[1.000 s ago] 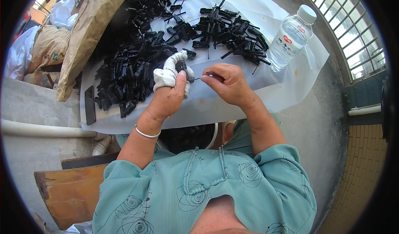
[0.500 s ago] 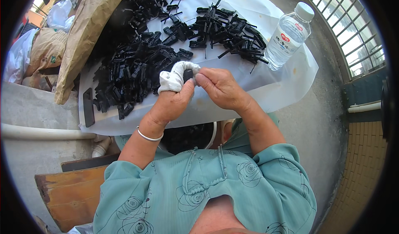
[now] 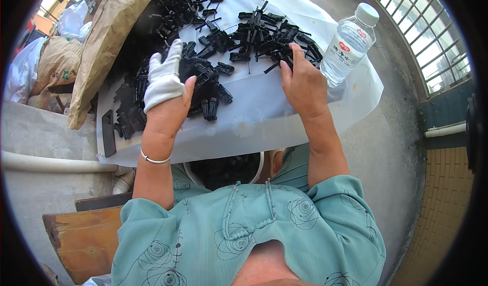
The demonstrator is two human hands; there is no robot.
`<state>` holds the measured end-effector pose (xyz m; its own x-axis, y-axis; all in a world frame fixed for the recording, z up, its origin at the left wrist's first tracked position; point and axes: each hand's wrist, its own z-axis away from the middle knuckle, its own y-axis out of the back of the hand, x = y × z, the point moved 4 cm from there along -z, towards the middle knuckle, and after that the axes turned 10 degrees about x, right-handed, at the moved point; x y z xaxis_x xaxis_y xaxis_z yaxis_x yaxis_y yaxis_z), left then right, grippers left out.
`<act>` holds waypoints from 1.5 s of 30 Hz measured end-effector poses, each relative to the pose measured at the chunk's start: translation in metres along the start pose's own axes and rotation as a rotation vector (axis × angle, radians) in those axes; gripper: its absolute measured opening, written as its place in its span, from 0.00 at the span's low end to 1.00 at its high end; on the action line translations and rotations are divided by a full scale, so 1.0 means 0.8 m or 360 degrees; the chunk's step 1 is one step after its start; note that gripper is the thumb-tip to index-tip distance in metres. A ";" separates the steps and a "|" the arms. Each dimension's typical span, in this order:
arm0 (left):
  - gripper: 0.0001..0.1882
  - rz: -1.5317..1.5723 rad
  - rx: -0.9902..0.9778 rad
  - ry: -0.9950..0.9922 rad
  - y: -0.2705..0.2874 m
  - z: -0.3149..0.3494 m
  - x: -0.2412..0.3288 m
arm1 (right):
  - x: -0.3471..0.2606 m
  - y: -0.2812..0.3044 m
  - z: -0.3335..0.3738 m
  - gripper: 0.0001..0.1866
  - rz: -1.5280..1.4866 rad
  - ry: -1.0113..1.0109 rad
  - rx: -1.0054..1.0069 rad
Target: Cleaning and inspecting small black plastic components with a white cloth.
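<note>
My left hand [image 3: 165, 90], in a white glove [image 3: 163, 83] that leaves the thumb bare, lies over a large heap of small black plastic parts [image 3: 203, 77]. Its fingers are stretched and spread. Nothing shows in its grasp. Farther right, my bare right hand [image 3: 306, 80] reaches to the near edge of a second pile of black parts [image 3: 274, 34]. Index finger and thumb stand apart there, and I see nothing between them. Many of the parts have thin stems sticking out.
A clear water bottle [image 3: 348, 47] with a white cap stands right of the right hand. A dark flat phone-like object [image 3: 108, 132] lies at the table's left edge. Brown paper [image 3: 109, 42] rises along the left side. Below the edge is a white-rimmed bucket [image 3: 262, 166] holding dark pieces.
My hands were together holding a dark piece; now they are apart, the left over the heap, the right at the far-right pile. Several parts of the heap have shifted right and nearer.
</note>
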<state>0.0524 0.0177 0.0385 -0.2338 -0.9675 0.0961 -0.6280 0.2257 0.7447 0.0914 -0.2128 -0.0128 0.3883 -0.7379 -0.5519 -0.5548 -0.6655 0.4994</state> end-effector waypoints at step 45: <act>0.07 0.2594 -0.0784 0.1754 -0.100 0.053 0.045 | -0.055 -0.022 0.032 0.07 -0.1132 0.0390 -0.0305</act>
<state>0.0623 -0.0306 -0.0455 0.3209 0.3774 0.8687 -0.0825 0.9248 -0.3713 0.0650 -0.1658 -0.0144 0.7674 -0.1152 -0.6308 0.0168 -0.9798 0.1994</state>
